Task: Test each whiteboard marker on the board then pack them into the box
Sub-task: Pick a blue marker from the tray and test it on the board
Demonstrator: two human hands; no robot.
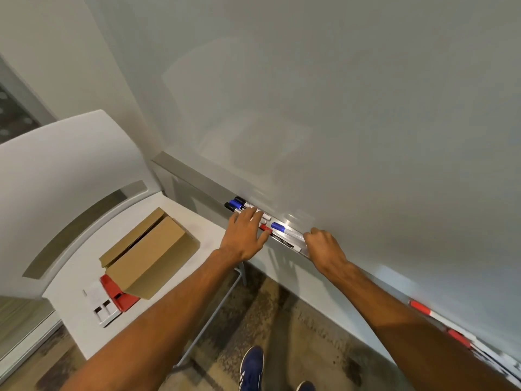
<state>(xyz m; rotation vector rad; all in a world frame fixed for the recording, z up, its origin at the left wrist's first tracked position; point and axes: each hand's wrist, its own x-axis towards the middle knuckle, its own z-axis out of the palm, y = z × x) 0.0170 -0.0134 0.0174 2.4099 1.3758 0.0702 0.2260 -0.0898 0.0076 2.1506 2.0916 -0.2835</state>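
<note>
Bare forearms without sleeves; blue shoes (251, 368) with white stripes

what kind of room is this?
Probably an office or meeting room: a large wall-mounted whiteboard with markers lined up on its tray, a white chair holding a cardboard box, and carpeted floor.

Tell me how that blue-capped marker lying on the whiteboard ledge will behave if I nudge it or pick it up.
The blue-capped marker looks like a rigid round barrel, so it will probably roll along or off the narrow tray if nudged sideways. Slim plastic suggests it is light and a bit slippery, easy for the right hand to pinch.
</note>
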